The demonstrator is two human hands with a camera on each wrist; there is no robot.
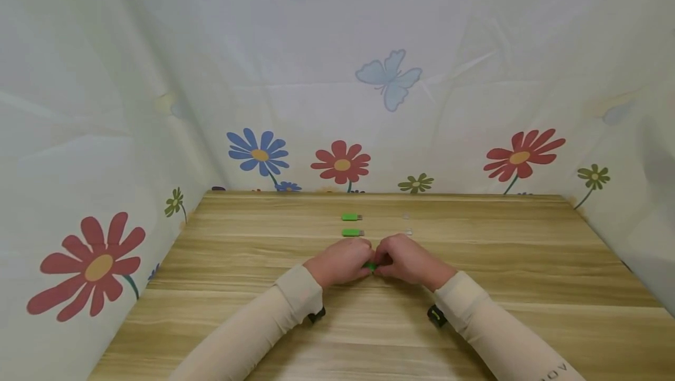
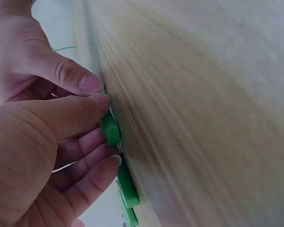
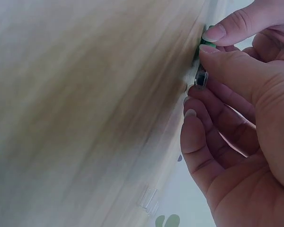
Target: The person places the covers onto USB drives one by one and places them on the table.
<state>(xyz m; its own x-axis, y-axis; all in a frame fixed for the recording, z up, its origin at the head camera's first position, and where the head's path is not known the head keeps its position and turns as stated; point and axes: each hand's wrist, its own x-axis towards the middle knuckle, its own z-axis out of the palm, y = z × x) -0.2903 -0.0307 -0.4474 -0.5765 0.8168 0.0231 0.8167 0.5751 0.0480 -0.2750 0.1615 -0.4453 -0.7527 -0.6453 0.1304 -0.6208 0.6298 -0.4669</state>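
Close together over the tabletop, both hands meet at one green USB flash drive (image 1: 371, 266). My left hand (image 1: 344, 261) pinches its green body (image 2: 111, 132) between thumb and fingers. At the other end, my right hand (image 1: 410, 261) pinches what looks like a clear cap (image 3: 201, 80) around the metal connector, partly hidden by the thumb. Two more green USB flash drives, one nearer (image 1: 351, 232) and one farther (image 1: 350, 217), lie beyond the hands, connectors pointing right. To their right lie two small clear caps, one nearer (image 1: 408, 232) and one farther (image 1: 405, 215).
A wood-grain table (image 1: 253, 217) spans the lower view. Behind it and along the sides hangs a pale curtain (image 1: 306, 35) printed with flowers and a butterfly. Dark wrist cameras (image 1: 436, 315) sit under the light sleeves (image 1: 263, 322).
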